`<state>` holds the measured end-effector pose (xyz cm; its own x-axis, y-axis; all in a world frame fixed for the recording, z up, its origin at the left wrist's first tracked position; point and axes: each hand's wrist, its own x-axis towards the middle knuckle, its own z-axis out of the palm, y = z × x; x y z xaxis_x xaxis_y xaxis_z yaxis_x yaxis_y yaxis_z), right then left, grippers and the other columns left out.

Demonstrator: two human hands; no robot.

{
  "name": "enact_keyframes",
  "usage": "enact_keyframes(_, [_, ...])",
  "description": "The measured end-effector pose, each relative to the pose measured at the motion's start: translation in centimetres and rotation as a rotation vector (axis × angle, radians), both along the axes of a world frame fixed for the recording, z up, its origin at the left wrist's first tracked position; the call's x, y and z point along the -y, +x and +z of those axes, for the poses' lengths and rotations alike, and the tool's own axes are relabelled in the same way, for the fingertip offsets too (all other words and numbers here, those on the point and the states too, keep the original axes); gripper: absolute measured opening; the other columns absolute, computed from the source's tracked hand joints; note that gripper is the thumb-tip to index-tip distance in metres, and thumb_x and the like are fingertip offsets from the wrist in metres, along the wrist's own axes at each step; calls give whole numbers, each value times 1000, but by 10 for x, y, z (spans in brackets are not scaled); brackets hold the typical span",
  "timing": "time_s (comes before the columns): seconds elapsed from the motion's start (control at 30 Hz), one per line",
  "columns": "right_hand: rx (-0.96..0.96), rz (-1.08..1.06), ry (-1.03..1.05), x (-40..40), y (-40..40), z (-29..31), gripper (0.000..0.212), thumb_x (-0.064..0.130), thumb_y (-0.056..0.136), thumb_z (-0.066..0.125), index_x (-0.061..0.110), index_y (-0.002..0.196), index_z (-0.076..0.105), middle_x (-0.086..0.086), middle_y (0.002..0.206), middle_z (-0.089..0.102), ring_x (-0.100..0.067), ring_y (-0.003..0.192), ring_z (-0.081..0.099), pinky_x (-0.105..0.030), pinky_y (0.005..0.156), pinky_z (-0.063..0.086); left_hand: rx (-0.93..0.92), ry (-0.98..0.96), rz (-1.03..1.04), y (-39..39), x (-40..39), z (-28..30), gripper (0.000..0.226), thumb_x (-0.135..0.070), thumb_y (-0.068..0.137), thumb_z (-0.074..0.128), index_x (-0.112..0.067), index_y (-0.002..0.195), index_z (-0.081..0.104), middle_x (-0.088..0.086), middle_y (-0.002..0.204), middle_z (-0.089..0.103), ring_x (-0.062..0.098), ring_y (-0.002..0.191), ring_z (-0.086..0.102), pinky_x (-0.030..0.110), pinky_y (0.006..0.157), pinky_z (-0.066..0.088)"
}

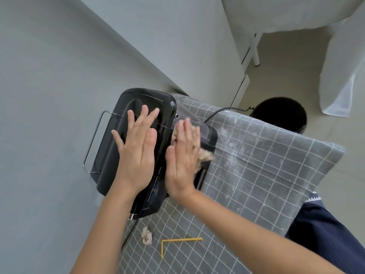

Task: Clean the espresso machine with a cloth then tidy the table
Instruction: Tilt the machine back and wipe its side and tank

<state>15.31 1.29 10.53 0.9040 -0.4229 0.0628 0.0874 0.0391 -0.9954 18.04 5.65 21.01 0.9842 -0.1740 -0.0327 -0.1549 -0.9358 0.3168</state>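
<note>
Our left hand [138, 147] lies flat and open on top of the espresso machine [138, 143], likely to steady it, while our right hand [183, 155] presses the beige cloth [205, 156] under an open palm against its right side. Nearer us, on the grey checked table [256, 175], lie a crumpled scrap [147, 235] and a yellow straw [177, 242]. The machine sits hard against the wall [59, 95], so room to move opens rightward; beyond the far edge stands a dark bucket [280, 115].
</note>
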Motion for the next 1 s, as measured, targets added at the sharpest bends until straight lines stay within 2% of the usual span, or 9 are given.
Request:
enact_keyframes(0.17, [-303, -26, 124, 9, 17, -62, 50, 31, 104, 26, 19, 153, 27, 8, 160, 24, -8, 148, 11, -42, 122, 12, 17, 6, 1, 0, 0, 0, 45, -39, 101, 17, -40, 145, 31, -13, 159, 17, 1, 147, -8, 42, 111, -23])
enact_keyframes(0.3, [-330, 253, -63, 43, -4, -84, 47, 31, 106, 28, 24, 152, 29, 8, 158, 30, -8, 134, 26, -29, 116, 22, 38, 10, 4, 1, -1, 0, 46, -41, 101, 18, -40, 145, 31, -13, 159, 19, 4, 147, -8, 44, 110, -24])
enact_keyframes(0.47, [-367, 573, -564, 97, -43, -86, 55, 47, 100, 17, 27, 138, 49, 6, 148, 45, -25, 129, 38, -36, 110, 31, 94, 39, -3, 1, -4, 0, 53, -49, 98, 12, -38, 146, 30, -12, 157, 23, 5, 147, -7, 49, 112, -21])
enact_keyframes(0.53, [-371, 744, -732, 109, -66, -81, 54, 51, 97, 17, 30, 128, 56, 8, 148, 45, -29, 138, 34, -43, 117, 22, 157, 44, -4, -1, -5, 1, 54, -48, 99, 12, -34, 145, 35, -11, 156, 27, 6, 148, -2, 48, 112, -21])
enact_keyframes(0.6, [-353, 813, -795, 115, -79, -71, 32, 38, 102, 38, 30, 122, 61, 8, 147, 46, -29, 145, 28, -47, 120, 8, 264, -60, 42, -5, -6, 6, 48, -41, 102, 21, -26, 137, 49, -10, 150, 39, 8, 147, 13, 44, 113, -18])
enact_keyframes(0.7, [-210, 654, -676, 114, -76, -27, 22, 25, 98, 54, 27, 115, 68, 9, 121, 66, -11, 118, 57, -36, 107, 43, 520, -297, 230, -15, -20, 22, 33, -31, 101, 40, -16, 107, 69, -8, 117, 67, 10, 120, 56, 49, 118, 10])
enact_keyframes(0.8, [-134, 575, -457, 105, -62, 38, 12, 23, 95, 59, 24, 95, 71, 13, 87, 71, 2, 79, 65, -19, 75, 56, 668, -369, 450, -16, -58, 36, 28, -29, 95, 54, -10, 83, 70, -3, 86, 72, 17, 84, 67, 36, 91, 47])
enact_keyframes(0.87, [-158, 578, -317, 92, -50, 74, 15, 23, 95, 59, 19, 85, 70, 2, 71, 71, -2, 61, 65, -17, 57, 54, 631, -313, 569, -8, -93, 37, 25, -26, 92, 58, -6, 83, 70, 6, 90, 74, 25, 89, 67, 28, 79, 43])
enact_keyframes(1.0, [-304, 606, -105, 64, -30, 109, 21, 25, 96, 58, 9, 90, 70, -10, 72, 73, -14, 52, 66, -21, 45, 50, 385, -194, 569, 15, -140, 28, 20, -13, 91, 55, -9, 102, 72, 9, 107, 72, 28, 105, 64, 30, 91, 44])
